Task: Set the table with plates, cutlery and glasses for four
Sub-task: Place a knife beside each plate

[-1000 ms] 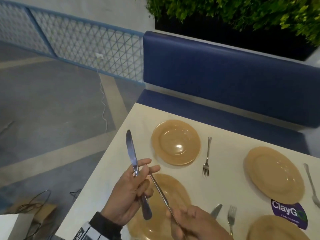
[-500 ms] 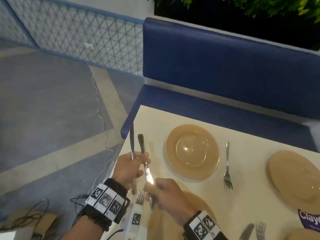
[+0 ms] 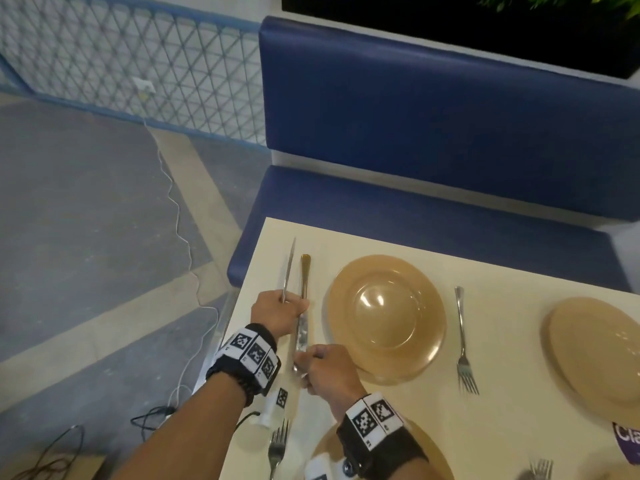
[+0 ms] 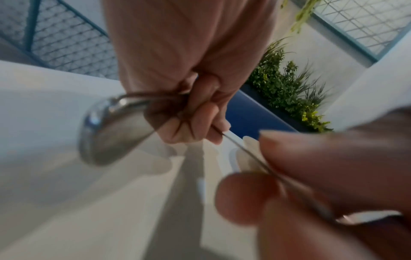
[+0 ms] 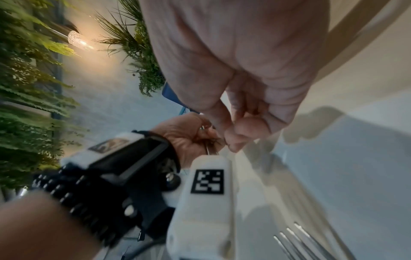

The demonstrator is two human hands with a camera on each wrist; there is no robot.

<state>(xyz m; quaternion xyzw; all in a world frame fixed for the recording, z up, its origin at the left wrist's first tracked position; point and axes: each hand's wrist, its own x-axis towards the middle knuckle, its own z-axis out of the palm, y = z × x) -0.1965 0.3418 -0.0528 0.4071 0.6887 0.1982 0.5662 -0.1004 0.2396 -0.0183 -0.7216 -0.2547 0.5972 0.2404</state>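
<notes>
My left hand (image 3: 285, 304) grips a table knife (image 3: 289, 268) by its handle, blade pointing away, over the table's left edge. Its rounded handle end (image 4: 106, 130) looms large in the left wrist view. My right hand (image 3: 308, 363) pinches the blade end of a second knife (image 3: 304, 282). That knife lies low along the left side of the far tan plate (image 3: 386, 320), handle away from me, and passes the left hand's fingers (image 4: 200, 119). A fork (image 3: 462, 341) lies to the right of that plate. Whether the second knife touches the table is unclear.
The cream table (image 3: 502, 427) also carries a plate at the right (image 3: 595, 351), one under my right wrist (image 3: 436, 459), a near fork (image 3: 278, 448) and another fork (image 3: 540, 474). A blue bench (image 3: 415, 220) runs behind. Cables lie on the floor at the left.
Both hands have moved away from me and down to the strip left of the far plate. The second knife swung from slanted to lengthwise, and both knives now sit low by the table.
</notes>
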